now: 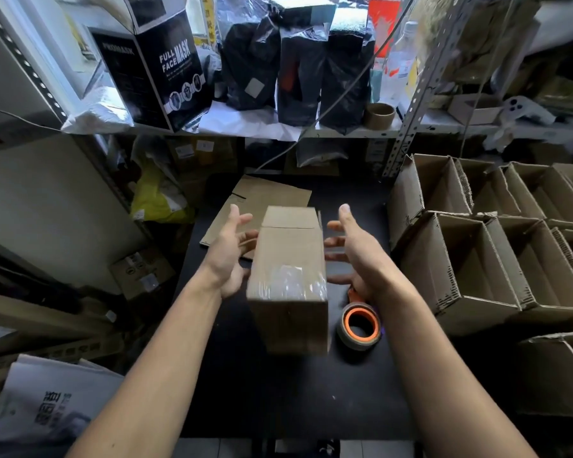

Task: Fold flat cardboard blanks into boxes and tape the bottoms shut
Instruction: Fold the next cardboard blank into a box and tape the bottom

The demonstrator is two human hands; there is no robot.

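Head view: a taped cardboard box (290,279) sits between two hands above the black desk (278,391). Left hand (230,256) and right hand (361,252) flank it with fingers spread, gripping nothing.

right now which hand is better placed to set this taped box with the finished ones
Right hand: the finished open boxes are stacked on its side, right of the taped box. The left hand would have to cross over.

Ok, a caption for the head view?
Taped box between open left hand and right hand, tape roll on black table.
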